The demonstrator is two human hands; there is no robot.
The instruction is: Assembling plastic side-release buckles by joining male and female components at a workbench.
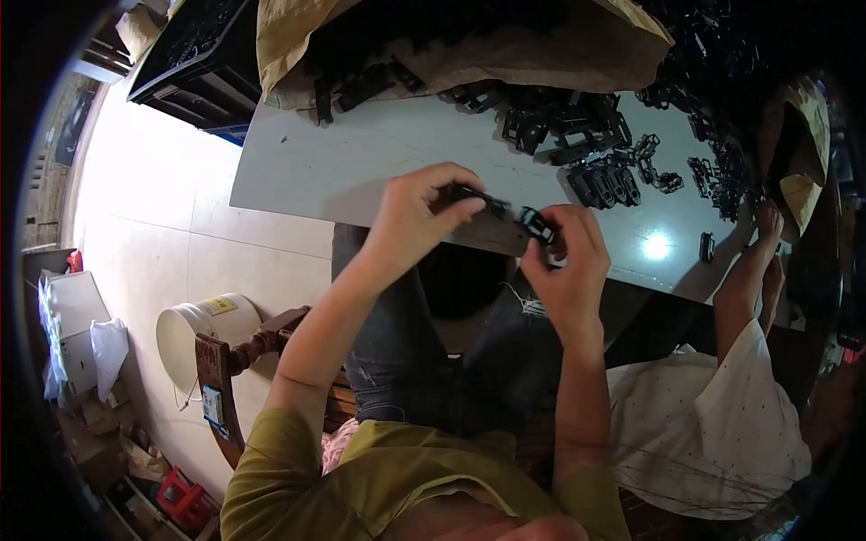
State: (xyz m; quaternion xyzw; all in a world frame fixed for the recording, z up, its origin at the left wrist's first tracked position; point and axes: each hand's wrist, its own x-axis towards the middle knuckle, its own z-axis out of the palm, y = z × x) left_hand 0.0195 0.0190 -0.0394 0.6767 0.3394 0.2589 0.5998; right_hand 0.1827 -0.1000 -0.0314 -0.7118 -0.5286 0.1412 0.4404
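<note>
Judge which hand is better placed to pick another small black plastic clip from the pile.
Right, probably. The right hand sits nearer the pile of small black plastic clips; the left hand is farther away. Both already hold pieces.

Small assembly workshop; worktable (361, 153) heaped with black plastic parts (586, 135) (sacks (541, 45) too); crate (198, 54); tiled floor (180, 243)

**Harsh contrast under a fisheye lens**

Strong light washes out the tiled floor (144, 225) at left, nearly to white. A round glare spot (656, 245) sits on the pale worktop (361, 153). The black parts (586, 135) on it merge into dark masses with little detail. The lap area below the worktop edge lies in deep shadow. Straight edges bow toward the rim, and the corners fall to black vignette. The centre is fairly sharp; the margins soften.
</note>
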